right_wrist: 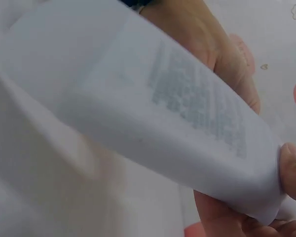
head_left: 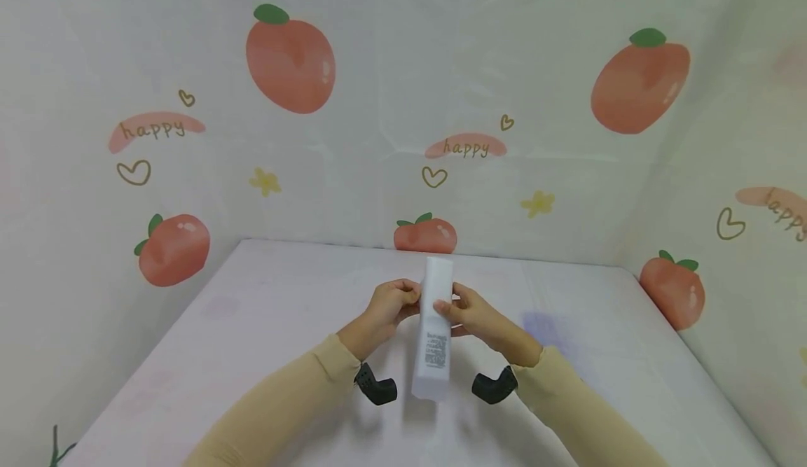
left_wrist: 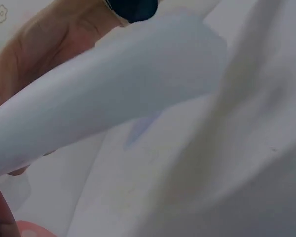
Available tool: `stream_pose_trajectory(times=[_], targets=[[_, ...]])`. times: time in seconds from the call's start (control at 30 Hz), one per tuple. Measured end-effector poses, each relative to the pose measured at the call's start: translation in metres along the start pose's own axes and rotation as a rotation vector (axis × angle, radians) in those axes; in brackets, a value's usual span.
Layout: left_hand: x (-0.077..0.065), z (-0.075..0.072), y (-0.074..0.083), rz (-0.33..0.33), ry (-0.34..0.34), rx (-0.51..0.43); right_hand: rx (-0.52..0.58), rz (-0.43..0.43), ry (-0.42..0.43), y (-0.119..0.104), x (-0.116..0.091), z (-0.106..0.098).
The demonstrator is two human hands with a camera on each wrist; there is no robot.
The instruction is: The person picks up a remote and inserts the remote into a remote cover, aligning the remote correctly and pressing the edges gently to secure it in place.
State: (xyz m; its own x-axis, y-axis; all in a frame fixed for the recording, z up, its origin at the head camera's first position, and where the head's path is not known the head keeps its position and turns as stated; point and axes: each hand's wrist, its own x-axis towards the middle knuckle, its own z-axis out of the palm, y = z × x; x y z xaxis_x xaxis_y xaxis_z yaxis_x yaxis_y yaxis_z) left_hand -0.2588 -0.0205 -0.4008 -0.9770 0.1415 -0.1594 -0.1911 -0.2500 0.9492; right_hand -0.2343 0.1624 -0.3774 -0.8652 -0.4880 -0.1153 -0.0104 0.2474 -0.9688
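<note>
A long white box is held up between both hands, its far end tipped away, with a block of small grey print on the near part of its upper face. My right hand grips the right side, thumb across the front face and fingers behind. On the opposite side, my left hand has curled fingers at the box's edge, partly hidden by it. The left wrist view shows a plain side of the box. In the right wrist view, the printed face is blurred, with my right thumb pressed near its far end.
Below the hands spreads a table with a white cloth, bearing a faint purple patch. A white backdrop printed with red fruit rises behind and at the sides. Black wrist cameras hang beneath both forearms.
</note>
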Motion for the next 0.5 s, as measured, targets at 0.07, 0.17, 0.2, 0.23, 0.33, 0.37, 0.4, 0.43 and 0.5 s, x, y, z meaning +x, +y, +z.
stream_pose_trajectory(times=[0.07, 0.17, 0.2, 0.23, 0.33, 0.37, 0.4, 0.43, 0.5], targets=[[0.0009, 0.0008, -0.0005, -0.009, -0.001, -0.001, -0.002, 0.014, 0.015, -0.0004, -0.0002, 0.0010], [0.0002, 0.0009, -0.0021, -0.016, -0.018, 0.011, 0.000, 0.015, 0.048, -0.0003, -0.0006, 0.0020], [-0.0003, 0.0006, -0.0026, -0.013, -0.028, 0.018, 0.000, 0.013, 0.069, -0.0001, -0.0005, 0.0022], [-0.0007, -0.0001, -0.0032, -0.004, -0.041, 0.025, -0.001, 0.010, 0.094, 0.0002, -0.0002, 0.0023], [-0.0010, -0.0030, -0.0057, 0.015, -0.086, 0.028, -0.017, -0.002, 0.160, 0.0016, 0.0009, 0.0017], [-0.0010, -0.0039, -0.0062, 0.021, -0.101, 0.027, -0.023, -0.004, 0.176, 0.0023, 0.0011, 0.0014], [-0.0008, -0.0049, -0.0068, 0.032, -0.117, 0.028, -0.026, -0.005, 0.190, 0.0033, 0.0014, 0.0008], [-0.0005, -0.0057, -0.0070, 0.045, -0.132, 0.032, -0.026, -0.008, 0.201, 0.0041, 0.0015, 0.0002], [0.0005, -0.0067, -0.0072, 0.085, -0.160, 0.072, -0.022, -0.014, 0.213, 0.0058, 0.0015, -0.0011]])
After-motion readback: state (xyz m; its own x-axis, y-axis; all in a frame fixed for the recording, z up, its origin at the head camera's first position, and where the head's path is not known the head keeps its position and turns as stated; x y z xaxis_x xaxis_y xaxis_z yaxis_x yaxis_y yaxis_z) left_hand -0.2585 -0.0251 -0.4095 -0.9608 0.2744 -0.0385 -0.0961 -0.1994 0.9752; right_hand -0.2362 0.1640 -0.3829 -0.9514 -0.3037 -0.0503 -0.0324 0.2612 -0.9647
